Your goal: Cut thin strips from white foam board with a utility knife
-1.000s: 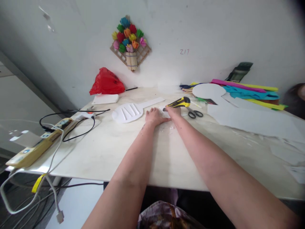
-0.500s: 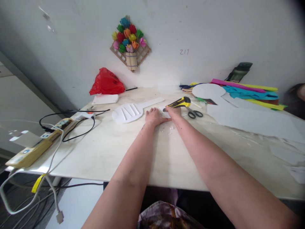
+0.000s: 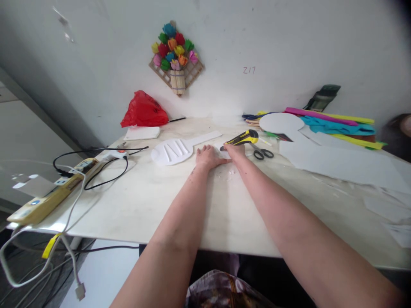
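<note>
Near the middle of the table, my left hand (image 3: 208, 158) lies flat with its fingers spread and its thumb stretched toward my right hand. It presses beside a small white sheet (image 3: 224, 155), mostly hidden between the hands. My right hand (image 3: 235, 153) is closed round a yellow and black utility knife (image 3: 245, 137), whose front end points left and down; the blade itself is too small to make out. Left of my hands rests a white paddle-shaped cutout (image 3: 170, 152) with several thin strips on its round part. Small white scraps (image 3: 231, 173) lie just below my hands.
Black-handled scissors (image 3: 263, 154) lie right of the knife. White sheets (image 3: 340, 164) and coloured paper (image 3: 340, 124) cover the right side. A red plastic bag (image 3: 144, 110) sits at the back left. A power strip (image 3: 48, 196) with cables occupies the left edge.
Almost nothing differs. The knife's rear end has shifted very slightly to the right; both hands keep their places.
</note>
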Action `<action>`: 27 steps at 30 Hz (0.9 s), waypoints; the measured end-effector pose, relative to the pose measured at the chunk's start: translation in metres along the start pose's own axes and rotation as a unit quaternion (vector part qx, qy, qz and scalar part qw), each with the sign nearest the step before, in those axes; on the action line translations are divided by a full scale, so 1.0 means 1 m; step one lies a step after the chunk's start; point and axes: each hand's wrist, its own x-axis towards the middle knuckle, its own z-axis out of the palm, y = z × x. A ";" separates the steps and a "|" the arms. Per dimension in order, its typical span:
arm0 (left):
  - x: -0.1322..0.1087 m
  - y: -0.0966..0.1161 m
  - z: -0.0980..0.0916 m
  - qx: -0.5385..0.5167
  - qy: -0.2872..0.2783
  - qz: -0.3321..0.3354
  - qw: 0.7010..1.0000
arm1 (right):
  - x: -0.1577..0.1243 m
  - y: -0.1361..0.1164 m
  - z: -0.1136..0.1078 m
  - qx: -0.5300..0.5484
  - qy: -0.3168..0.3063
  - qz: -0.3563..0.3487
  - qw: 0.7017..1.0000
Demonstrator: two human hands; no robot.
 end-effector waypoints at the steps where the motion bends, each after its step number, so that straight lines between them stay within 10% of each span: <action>1: 0.000 0.000 0.000 -0.001 0.001 0.001 1.000 | 0.000 0.000 0.000 0.004 0.001 -0.002 1.000; 27: 0.000 0.001 -0.005 0.023 -0.001 -0.032 0.999 | -0.001 0.001 0.009 -0.022 -0.021 0.004 1.000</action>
